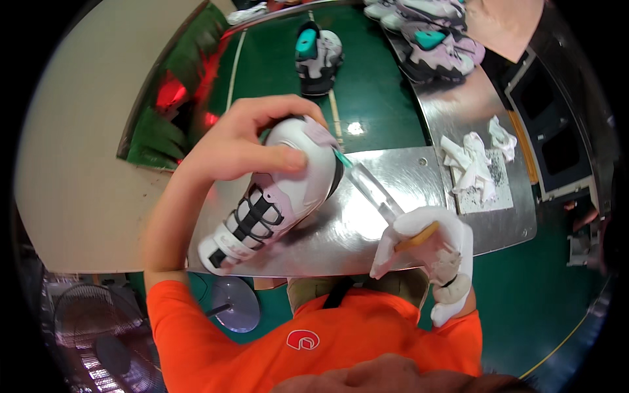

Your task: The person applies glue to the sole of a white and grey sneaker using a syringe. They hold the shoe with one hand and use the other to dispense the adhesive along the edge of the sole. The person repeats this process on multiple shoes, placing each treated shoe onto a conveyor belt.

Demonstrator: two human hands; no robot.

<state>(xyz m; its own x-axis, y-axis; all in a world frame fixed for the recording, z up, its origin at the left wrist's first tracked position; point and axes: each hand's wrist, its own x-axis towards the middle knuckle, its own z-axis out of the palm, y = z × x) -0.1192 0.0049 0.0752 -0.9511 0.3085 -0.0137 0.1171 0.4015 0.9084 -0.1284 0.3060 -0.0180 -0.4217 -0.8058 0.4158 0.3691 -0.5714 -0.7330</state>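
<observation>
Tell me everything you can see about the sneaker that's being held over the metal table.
The sneaker is white with pale lilac panels, black straps across the laces and a black-edged sole. It lies tilted, toe up and away from the person. The bare left hand grips its toe end. A clear-handled tool with a teal tip, held by the white-gloved right hand, touches its toe edge. It sits above the shiny metal table.

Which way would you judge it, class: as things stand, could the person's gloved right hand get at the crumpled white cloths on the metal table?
Probably yes. The cloths lie uncovered on the metal table, just beyond the right hand, with nothing between. But that hand already grips a clear-handled brush, so it is not free to grasp.
</observation>
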